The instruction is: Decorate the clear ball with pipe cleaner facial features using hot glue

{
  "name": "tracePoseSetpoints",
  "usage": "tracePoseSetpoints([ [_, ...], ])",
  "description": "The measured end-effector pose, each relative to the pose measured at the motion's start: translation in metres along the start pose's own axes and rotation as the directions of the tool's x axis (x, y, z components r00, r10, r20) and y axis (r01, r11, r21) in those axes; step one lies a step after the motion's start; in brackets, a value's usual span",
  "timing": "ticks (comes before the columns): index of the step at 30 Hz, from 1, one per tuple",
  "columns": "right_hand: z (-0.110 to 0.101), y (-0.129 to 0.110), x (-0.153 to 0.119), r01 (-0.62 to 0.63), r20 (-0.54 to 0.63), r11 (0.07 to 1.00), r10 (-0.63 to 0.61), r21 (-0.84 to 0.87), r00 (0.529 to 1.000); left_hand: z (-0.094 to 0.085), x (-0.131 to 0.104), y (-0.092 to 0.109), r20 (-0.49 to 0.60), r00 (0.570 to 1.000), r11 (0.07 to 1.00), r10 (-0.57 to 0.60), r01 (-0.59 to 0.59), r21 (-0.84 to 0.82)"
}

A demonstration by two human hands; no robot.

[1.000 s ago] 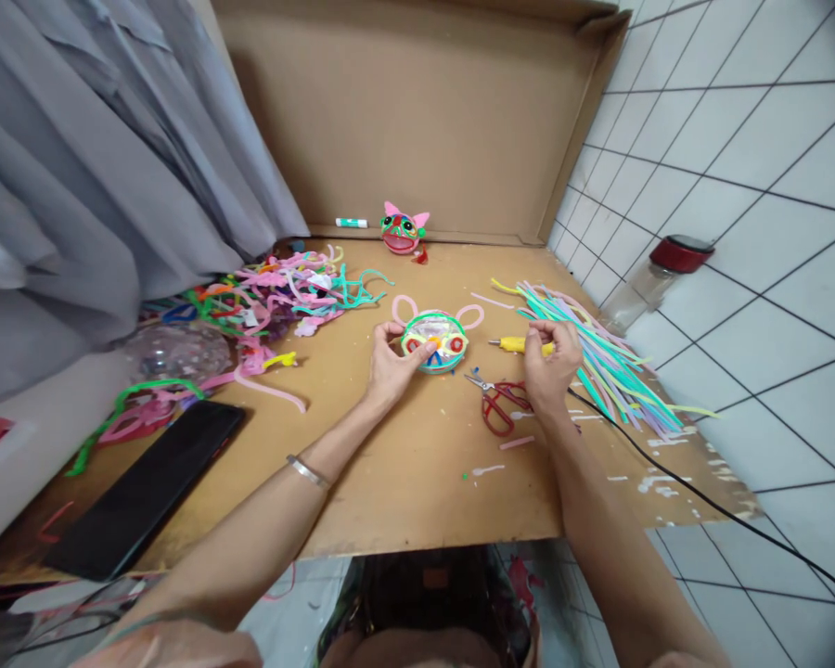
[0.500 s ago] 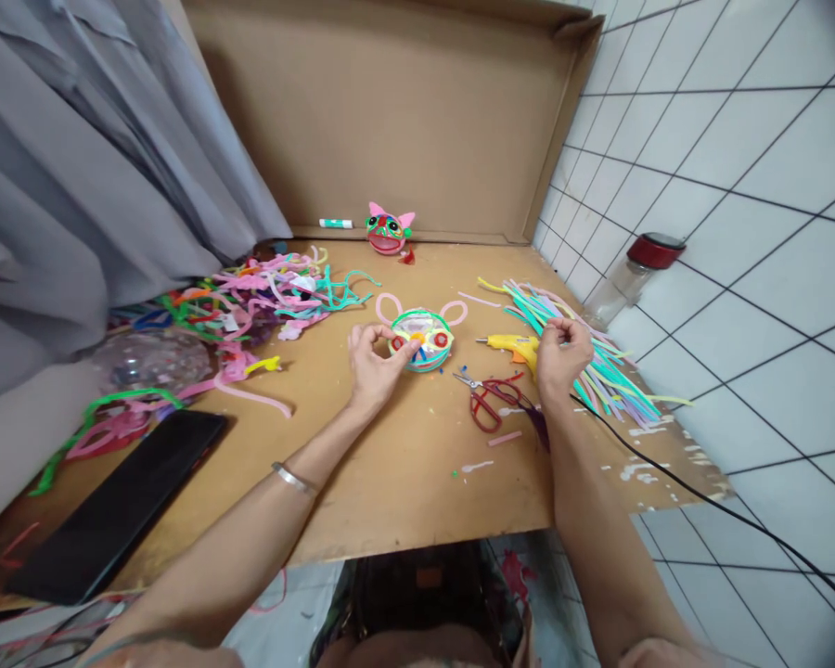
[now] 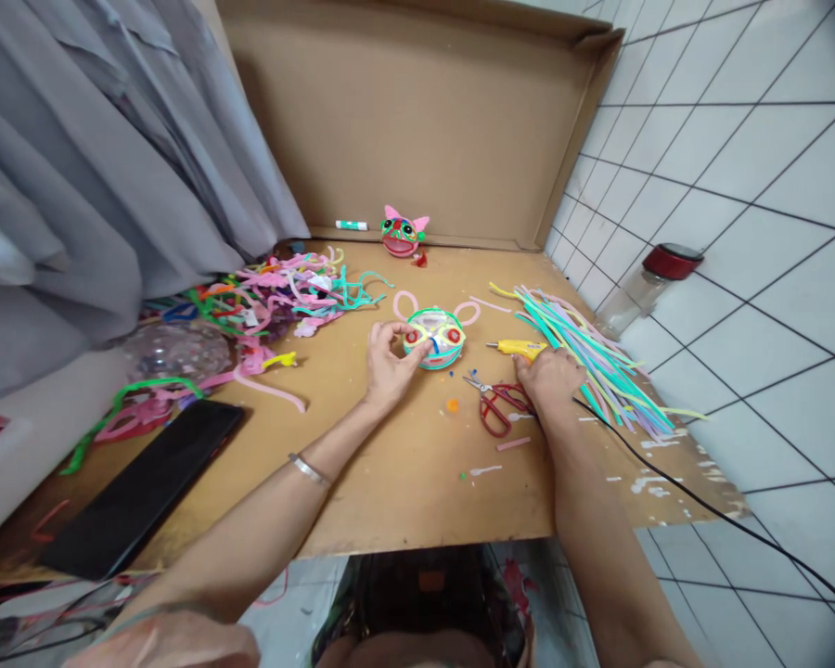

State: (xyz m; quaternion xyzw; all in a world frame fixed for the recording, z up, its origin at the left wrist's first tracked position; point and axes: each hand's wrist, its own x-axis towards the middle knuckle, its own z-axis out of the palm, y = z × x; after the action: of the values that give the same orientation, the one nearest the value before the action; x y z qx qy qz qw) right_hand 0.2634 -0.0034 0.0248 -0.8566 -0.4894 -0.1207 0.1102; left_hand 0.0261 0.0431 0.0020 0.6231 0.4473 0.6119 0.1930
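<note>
My left hand pinches the near left edge of a round craft face that lies on the table. The face has a green rim, red eyes ringed in yellow, a blue strip in the middle and two pink loop ears. My right hand is closed over the handle of a yellow hot glue gun, whose nozzle points left toward the face. Red-handled scissors lie just left of that hand. A small orange piece rests on the table below the face.
Pastel pipe cleaners lie to the right, near a red-lidded jar. A tangled pile of pipe cleaners and a black phone are on the left. A finished-looking pink-eared face stands at the back. A black cord crosses the right edge.
My right hand has lowered from a raised pinch onto the glue gun. The orange piece, earlier at the face's middle, now lies on the table. The view has shifted slightly.
</note>
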Motion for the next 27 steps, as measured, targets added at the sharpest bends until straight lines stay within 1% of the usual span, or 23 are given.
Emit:
tracePoseSetpoints([
  [3, -0.001, 0.000, 0.000, -0.003, -0.005, 1.000, 0.003, -0.009, 1.000, -0.003, 0.000, 0.006, -0.004, 1.000, 1.000, 0.005, -0.005, 0.002],
  [5, 0.000, 0.000, -0.001, -0.007, 0.001, 1.000, 0.007, 0.000, 1.000, -0.008, -0.002, 0.014, 0.011, 0.998, 0.998, 0.058, -0.058, 0.008],
  [7, 0.002, 0.000, 0.000, -0.006, 0.002, 1.000, 0.006, 0.015, 1.000, -0.012, -0.007, 0.026, 0.075, 0.985, 0.987, 0.159, -0.159, -0.003],
  [8, 0.004, 0.000, 0.000, -0.006, -0.003, 1.000, 0.006, 0.026, 1.000, -0.013, -0.011, 0.032, 0.152, 0.967, 0.979, 0.203, -0.202, -0.023],
  [9, 0.007, 0.001, 0.001, -0.008, -0.009, 0.999, 0.008, 0.039, 1.000, -0.014, -0.015, 0.038, 0.265, 0.934, 0.971, 0.240, -0.237, -0.044],
  [10, 0.009, 0.001, 0.002, -0.013, -0.015, 0.998, 0.014, 0.057, 1.000, -0.014, -0.020, 0.043, 0.393, 0.880, 0.963, 0.266, -0.260, -0.068],
  [12, 0.015, 0.003, 0.004, -0.027, -0.041, 0.994, 0.031, 0.106, 0.999, -0.012, -0.031, 0.049, 0.631, 0.729, 0.957, 0.267, -0.274, -0.089],
  [13, 0.018, 0.003, 0.005, -0.026, -0.062, 0.991, 0.034, 0.133, 0.998, -0.011, -0.037, 0.051, 0.716, 0.652, 0.957, 0.250, -0.280, -0.079],
  [14, 0.020, 0.004, 0.005, -0.024, -0.083, 0.988, 0.037, 0.156, 0.996, -0.010, -0.041, 0.051, 0.778, 0.586, 0.955, 0.225, -0.291, -0.058],
  [15, 0.021, 0.004, 0.006, -0.021, -0.100, 0.985, 0.039, 0.171, 0.994, -0.009, -0.045, 0.050, 0.820, 0.537, 0.952, 0.198, -0.306, -0.030],
  [16, 0.022, 0.004, 0.006, -0.019, -0.110, 0.984, 0.039, 0.177, 0.993, -0.008, -0.048, 0.050, 0.847, 0.504, 0.947, 0.172, -0.321, -0.002],
  [17, 0.023, 0.004, 0.006, -0.022, -0.112, 0.984, 0.042, 0.174, 0.993, -0.007, -0.050, 0.049, 0.862, 0.483, 0.943, 0.151, -0.331, 0.021],
  [19, 0.023, 0.004, 0.005, -0.032, -0.107, 0.986, 0.050, 0.165, 0.993, -0.007, -0.052, 0.047, 0.871, 0.477, 0.946, 0.121, -0.322, 0.044],
  [21, 0.024, 0.003, 0.005, -0.048, -0.115, 0.982, 0.070, 0.183, 0.991, -0.006, -0.052, 0.047, 0.862, 0.494, 0.965, 0.113, -0.262, 0.024],
  [22, 0.025, 0.003, 0.006, -0.057, -0.129, 0.977, 0.085, 0.208, 0.988, -0.005, -0.052, 0.046, 0.852, 0.513, 0.978, 0.107, -0.208, 0.003],
  [23, 0.026, 0.004, 0.006, -0.066, -0.145, 0.968, 0.104, 0.241, 0.984, -0.005, -0.051, 0.046, 0.840, 0.535, 0.991, 0.091, -0.135, -0.022],
  [25, 0.026, 0.004, 0.007, -0.086, -0.178, 0.945, 0.148, 0.314, 0.973, -0.003, -0.049, 0.045, 0.805, 0.593, 0.996, 0.020, 0.061, -0.071],
  [27, 0.024, 0.005, 0.008, -0.110, -0.187, 0.924, 0.190, 0.367, 0.964, -0.001, -0.046, 0.044, 0.765, 0.638, 0.953, -0.092, 0.279, -0.119],
])
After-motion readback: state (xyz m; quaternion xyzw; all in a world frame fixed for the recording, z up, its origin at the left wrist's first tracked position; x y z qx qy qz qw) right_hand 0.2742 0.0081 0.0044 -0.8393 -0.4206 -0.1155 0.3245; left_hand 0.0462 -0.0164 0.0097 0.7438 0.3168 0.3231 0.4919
